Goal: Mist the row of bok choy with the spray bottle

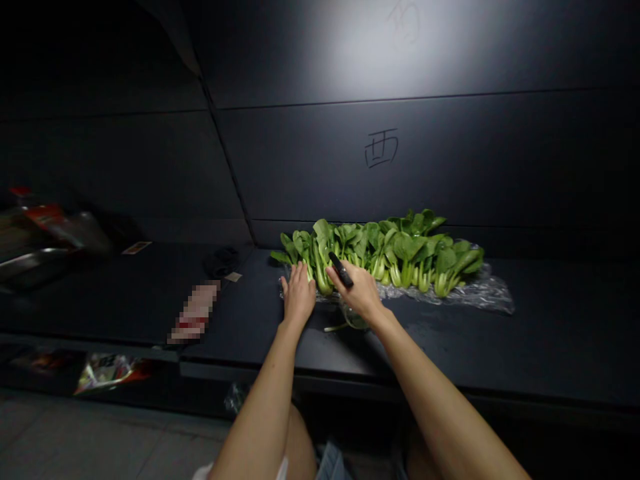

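Note:
A row of green bok choy [407, 248] lies on clear plastic wrap [483, 293] along the back of the dark shelf [465, 353]. At the row's left end, my left hand [299, 293] rests against the stalks with its fingers stretched out. My right hand [361, 290] is closed around what looks like a spray bottle, in front of the bok choy. The bottle's black head [341, 269] points up and left above my fingers, and part of its clear round body [354, 316] shows below the hand. My palm hides the rest.
A thin pale stalk [335, 328] lies near the bottle. Left are a blurred-out pinkish item [195, 312], a dark bundle [221, 262] and a small card [137, 248]. Farther left stand blurred packages [55, 223]. A bright packet [110, 371] sits on the lower shelf. A dark panel rises behind.

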The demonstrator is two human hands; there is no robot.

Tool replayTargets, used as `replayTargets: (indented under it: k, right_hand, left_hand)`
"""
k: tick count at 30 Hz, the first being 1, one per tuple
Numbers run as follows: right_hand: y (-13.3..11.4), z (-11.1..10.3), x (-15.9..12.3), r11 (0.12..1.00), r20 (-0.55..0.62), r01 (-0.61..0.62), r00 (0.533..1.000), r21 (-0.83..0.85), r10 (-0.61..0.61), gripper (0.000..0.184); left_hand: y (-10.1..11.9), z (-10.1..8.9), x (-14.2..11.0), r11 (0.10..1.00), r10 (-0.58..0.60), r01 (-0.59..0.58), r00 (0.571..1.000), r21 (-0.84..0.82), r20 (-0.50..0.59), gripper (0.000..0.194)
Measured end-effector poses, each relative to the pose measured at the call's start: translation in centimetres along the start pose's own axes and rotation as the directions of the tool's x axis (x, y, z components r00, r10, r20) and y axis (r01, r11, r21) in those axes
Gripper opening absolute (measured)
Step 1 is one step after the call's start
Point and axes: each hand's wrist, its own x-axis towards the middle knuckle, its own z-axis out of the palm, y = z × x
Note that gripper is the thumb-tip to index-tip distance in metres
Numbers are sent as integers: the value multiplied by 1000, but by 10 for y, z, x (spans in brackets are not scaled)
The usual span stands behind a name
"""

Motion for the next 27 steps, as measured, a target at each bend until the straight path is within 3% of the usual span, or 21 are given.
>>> replayTargets:
  k: [7, 16, 27]
  right_hand:
    - [4, -3, -2, 1000, -58, -12, 998, 9, 13, 36]
    - [27, -16, -3, 987, -118, -163, 980, -9, 161, 41]
    - [40, -26, -7, 983, -154, -176, 971, 40, 181, 40]
  left_hand:
    - [7, 1, 0, 999, -1, 2, 999, 40, -36, 49]
    - [19, 8, 0, 998, 49, -47, 996, 30, -80, 49]
    - [32, 12, -1, 992, 120, -122, 987, -11, -109, 50]
